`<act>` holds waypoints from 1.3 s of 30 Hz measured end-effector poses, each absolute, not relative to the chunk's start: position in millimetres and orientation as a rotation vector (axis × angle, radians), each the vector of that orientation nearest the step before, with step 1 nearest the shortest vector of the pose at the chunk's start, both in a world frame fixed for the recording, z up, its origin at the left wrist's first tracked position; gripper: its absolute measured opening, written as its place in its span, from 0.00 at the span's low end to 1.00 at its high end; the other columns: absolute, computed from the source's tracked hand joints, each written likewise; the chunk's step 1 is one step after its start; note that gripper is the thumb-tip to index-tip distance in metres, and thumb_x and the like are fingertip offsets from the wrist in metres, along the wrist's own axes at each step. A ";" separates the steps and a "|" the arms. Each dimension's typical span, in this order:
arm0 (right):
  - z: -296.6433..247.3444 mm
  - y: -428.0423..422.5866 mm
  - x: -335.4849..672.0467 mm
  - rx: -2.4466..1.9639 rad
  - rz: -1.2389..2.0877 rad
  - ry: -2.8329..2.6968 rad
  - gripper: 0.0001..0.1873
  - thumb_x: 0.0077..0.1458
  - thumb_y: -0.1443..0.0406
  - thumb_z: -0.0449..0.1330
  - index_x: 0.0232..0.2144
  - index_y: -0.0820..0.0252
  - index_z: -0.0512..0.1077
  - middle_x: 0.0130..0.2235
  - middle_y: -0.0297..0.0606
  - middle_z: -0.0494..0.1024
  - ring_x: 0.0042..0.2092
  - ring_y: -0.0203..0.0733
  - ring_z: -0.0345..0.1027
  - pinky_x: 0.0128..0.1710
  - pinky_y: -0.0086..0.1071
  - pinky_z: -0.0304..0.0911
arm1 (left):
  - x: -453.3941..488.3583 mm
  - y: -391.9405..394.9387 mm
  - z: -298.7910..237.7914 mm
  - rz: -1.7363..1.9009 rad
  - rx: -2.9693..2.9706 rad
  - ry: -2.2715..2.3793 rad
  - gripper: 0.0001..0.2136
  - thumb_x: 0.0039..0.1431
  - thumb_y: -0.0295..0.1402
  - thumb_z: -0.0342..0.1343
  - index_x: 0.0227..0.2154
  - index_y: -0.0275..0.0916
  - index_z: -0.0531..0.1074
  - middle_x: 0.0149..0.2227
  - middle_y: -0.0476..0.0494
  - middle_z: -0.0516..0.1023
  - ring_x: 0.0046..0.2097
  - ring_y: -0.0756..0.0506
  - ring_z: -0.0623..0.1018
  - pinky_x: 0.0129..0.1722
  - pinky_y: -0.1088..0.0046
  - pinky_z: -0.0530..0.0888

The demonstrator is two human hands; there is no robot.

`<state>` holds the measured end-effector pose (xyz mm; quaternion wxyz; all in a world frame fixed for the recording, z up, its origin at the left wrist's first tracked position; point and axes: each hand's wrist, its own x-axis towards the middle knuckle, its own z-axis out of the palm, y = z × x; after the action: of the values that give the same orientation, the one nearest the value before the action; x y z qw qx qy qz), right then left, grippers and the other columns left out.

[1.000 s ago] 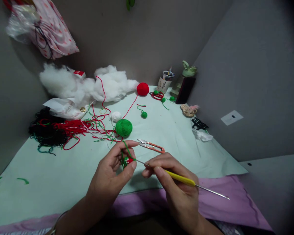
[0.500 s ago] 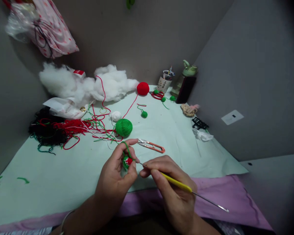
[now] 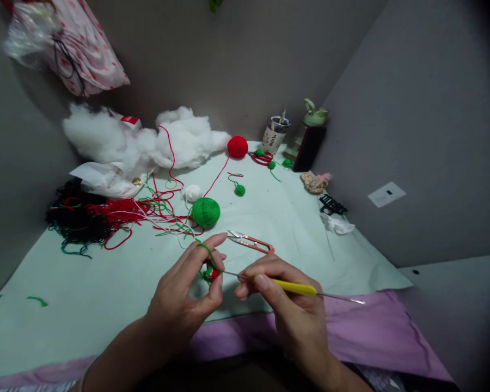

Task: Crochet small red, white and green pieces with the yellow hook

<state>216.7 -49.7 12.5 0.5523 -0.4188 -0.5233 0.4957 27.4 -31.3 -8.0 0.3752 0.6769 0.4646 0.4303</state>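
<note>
My left hand [image 3: 183, 291] pinches a small red, green and white crochet piece [image 3: 213, 273] between thumb and fingers. Green yarn [image 3: 207, 250] runs over its raised index finger. My right hand [image 3: 288, 299] is closed around the yellow handle of a crochet hook [image 3: 296, 287], held like a pen. The hook's thin metal tip reaches the edge of the crochet piece; whether it sits inside a stitch is too small to tell. Just beyond the hands lie orange-handled thread snips [image 3: 253, 243]. A ball of green yarn [image 3: 206, 212] rests behind my left hand.
White stuffing [image 3: 188, 139] is heaped at the back, beside a red yarn ball [image 3: 237, 147]. Tangled red yarn scraps [image 3: 122, 211] and black yarn [image 3: 77, 218] lie left. Red-handled scissors [image 3: 262, 158], a pen cup [image 3: 274, 136] and a bottle [image 3: 306, 136] stand or lie back right.
My left hand has shifted slightly left and turned, tilting the crochet piece. The hook has swung to a flatter angle, its rear end higher, with more of its front shaft showing.
</note>
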 end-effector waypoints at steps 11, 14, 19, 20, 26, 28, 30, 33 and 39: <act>10.7 -46.5 219.8 -0.934 1.312 -1.102 0.07 0.65 0.62 0.66 0.36 0.55 0.84 0.30 0.33 0.84 0.32 0.32 0.80 0.36 0.23 0.76 | 31.2 -32.3 -4.9 1.139 1.339 1.115 0.22 0.61 0.26 0.62 0.57 0.48 0.77 0.38 0.51 0.79 0.40 0.50 0.80 0.46 0.79 0.76; 11.7 -45.9 219.6 -0.937 1.313 -1.096 0.07 0.65 0.61 0.67 0.35 0.55 0.84 0.29 0.33 0.84 0.31 0.31 0.80 0.36 0.22 0.76 | 35.3 -35.9 2.1 1.129 1.105 1.097 0.19 0.61 0.28 0.64 0.54 0.50 0.79 0.38 0.52 0.79 0.40 0.51 0.79 0.45 0.81 0.74; 11.3 -43.9 218.6 -0.924 1.301 -1.098 0.07 0.65 0.61 0.66 0.35 0.55 0.83 0.29 0.33 0.84 0.32 0.32 0.80 0.36 0.22 0.76 | 36.7 -35.6 9.6 1.146 1.028 1.093 0.14 0.60 0.31 0.66 0.49 0.47 0.82 0.35 0.51 0.77 0.36 0.49 0.77 0.42 0.78 0.75; 11.2 -43.4 218.4 -0.920 1.299 -1.097 0.07 0.65 0.61 0.66 0.35 0.56 0.83 0.29 0.33 0.84 0.32 0.32 0.80 0.36 0.22 0.76 | 36.7 -35.2 9.4 1.150 1.024 1.093 0.14 0.59 0.31 0.66 0.49 0.46 0.82 0.34 0.51 0.77 0.36 0.49 0.76 0.41 0.78 0.75; 11.9 -45.6 217.9 -0.906 1.262 -1.101 0.07 0.65 0.62 0.66 0.35 0.56 0.84 0.29 0.33 0.84 0.31 0.32 0.79 0.36 0.23 0.75 | 38.9 -35.6 6.8 1.206 1.107 1.139 0.16 0.58 0.28 0.65 0.49 0.46 0.82 0.34 0.51 0.79 0.37 0.49 0.77 0.42 0.77 0.74; 11.9 -47.6 218.1 -0.901 1.257 -1.101 0.07 0.66 0.62 0.66 0.36 0.55 0.84 0.29 0.33 0.84 0.32 0.32 0.79 0.36 0.23 0.75 | 40.2 -36.2 7.6 1.238 1.173 1.185 0.16 0.58 0.27 0.64 0.49 0.47 0.82 0.34 0.51 0.79 0.38 0.49 0.77 0.44 0.76 0.74; 11.7 -48.8 218.3 -0.898 1.261 -1.101 0.07 0.66 0.62 0.65 0.36 0.55 0.84 0.30 0.33 0.84 0.32 0.33 0.79 0.36 0.24 0.75 | 41.3 -36.5 8.4 1.269 1.214 1.218 0.16 0.58 0.26 0.63 0.48 0.46 0.82 0.34 0.52 0.79 0.37 0.49 0.78 0.44 0.76 0.74; 11.2 -48.9 218.8 -0.913 1.246 -1.123 0.07 0.66 0.62 0.65 0.37 0.54 0.84 0.30 0.33 0.84 0.32 0.33 0.79 0.36 0.25 0.75 | 42.1 -36.5 7.6 1.305 1.219 1.235 0.15 0.59 0.26 0.63 0.48 0.46 0.81 0.34 0.52 0.79 0.37 0.50 0.78 0.44 0.76 0.75; 12.2 -48.9 219.5 -0.954 1.141 -1.221 0.07 0.67 0.63 0.64 0.37 0.54 0.83 0.31 0.34 0.84 0.34 0.36 0.78 0.38 0.30 0.73 | 42.8 -37.1 5.1 1.324 1.173 1.208 0.15 0.59 0.27 0.64 0.49 0.44 0.80 0.37 0.51 0.80 0.41 0.49 0.80 0.48 0.75 0.76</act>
<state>219.5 -48.9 12.2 0.5719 -0.4068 -0.5204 0.4864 42.8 -37.1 5.1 0.4793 0.4806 0.4948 0.5425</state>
